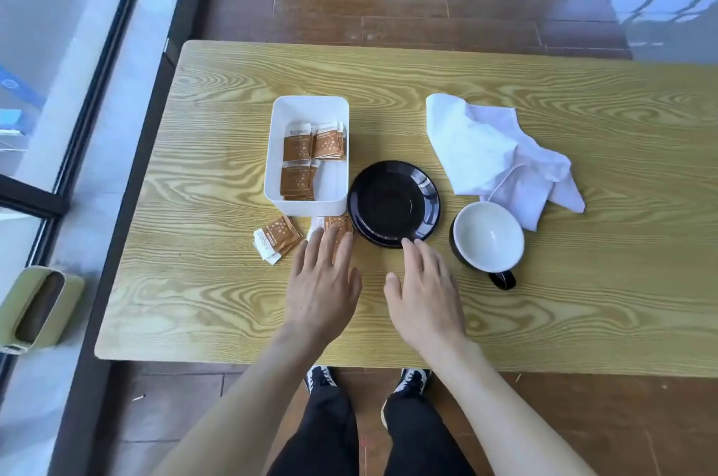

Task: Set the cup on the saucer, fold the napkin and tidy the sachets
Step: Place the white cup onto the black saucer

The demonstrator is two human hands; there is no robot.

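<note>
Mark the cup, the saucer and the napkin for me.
cup (487,236), head view, on its white inside.
saucer (392,203), head view, on its dark centre well.
napkin (481,143), head view, on the crumpled white cloth's middle.

bare forearms, no sleeves; black trousers (330,433); dark sneakers (320,378) with white markings.

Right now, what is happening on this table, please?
A person is tidying a coffee setting. The left hand rests flat on a loose sachet beside the white box; the right hand touches the near rim of the black saucer. The cup is not on the saucer, and the napkin lies crumpled.
</note>
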